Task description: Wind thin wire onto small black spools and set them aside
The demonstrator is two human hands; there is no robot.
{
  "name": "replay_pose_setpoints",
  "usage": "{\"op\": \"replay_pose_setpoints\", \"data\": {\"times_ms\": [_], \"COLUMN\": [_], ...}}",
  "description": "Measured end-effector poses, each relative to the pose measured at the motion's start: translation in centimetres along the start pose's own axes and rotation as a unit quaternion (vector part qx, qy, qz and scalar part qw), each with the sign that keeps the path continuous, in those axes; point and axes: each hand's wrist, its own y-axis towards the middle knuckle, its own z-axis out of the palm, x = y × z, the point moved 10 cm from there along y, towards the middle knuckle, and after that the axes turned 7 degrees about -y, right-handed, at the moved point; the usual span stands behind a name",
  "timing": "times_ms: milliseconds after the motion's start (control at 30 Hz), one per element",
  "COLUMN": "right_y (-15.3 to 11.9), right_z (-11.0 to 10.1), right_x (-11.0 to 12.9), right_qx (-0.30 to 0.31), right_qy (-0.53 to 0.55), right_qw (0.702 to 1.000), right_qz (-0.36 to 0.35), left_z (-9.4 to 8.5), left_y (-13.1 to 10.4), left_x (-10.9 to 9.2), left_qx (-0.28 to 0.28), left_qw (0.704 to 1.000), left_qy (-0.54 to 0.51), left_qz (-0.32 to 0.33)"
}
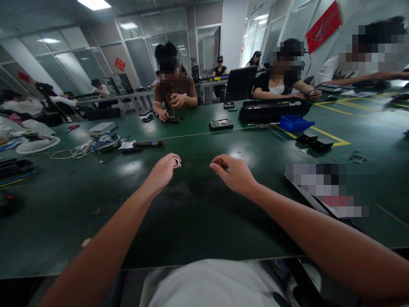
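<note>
Over the middle of the green table [179, 230], my left hand [164, 170] is closed round a small white ring [176, 162], which looks like a narrow roll of tape. Most of it is hidden by the fingers. My right hand [234, 172] hovers a short way to the right, apart from the left one. Its fingers are curled with thumb and forefinger close together. Anything between them is too small to make out.
A screwdriver-like tool [148, 144] and tangled cables [105, 143] lie at left. A hard drive [221, 124], a blue bin [295, 123] and black parts [315, 143] lie beyond my right hand. Co-workers sit across the table, one [175, 89] working on a small device.
</note>
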Motion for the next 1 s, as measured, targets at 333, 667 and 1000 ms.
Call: {"op": "replay_pose_setpoints", "data": {"times_ms": [333, 667, 1000], "right_y": [-0.5, -0.5, -0.4], "right_z": [-1.9, -0.3, -0.2], "right_x": [0.2, -0.3, -0.3], "right_qx": [-0.068, -0.040, -0.036], "right_qy": [0.052, 0.176, 0.122], "right_qw": [0.996, 0.983, 0.992], "right_qz": [0.025, 0.022, 0.021], "left_z": [8.1, 6.2, 5.6], "left_y": [-1.9, -1.8, -1.5], "left_x": [3.2, 2.0, 2.2], "left_qx": [0.101, 0.056, 0.051], "left_qw": [0.990, 0.989, 0.990], "left_qy": [0.098, 0.079, 0.080], "left_qz": [0.028, 0.115, 0.102]}}
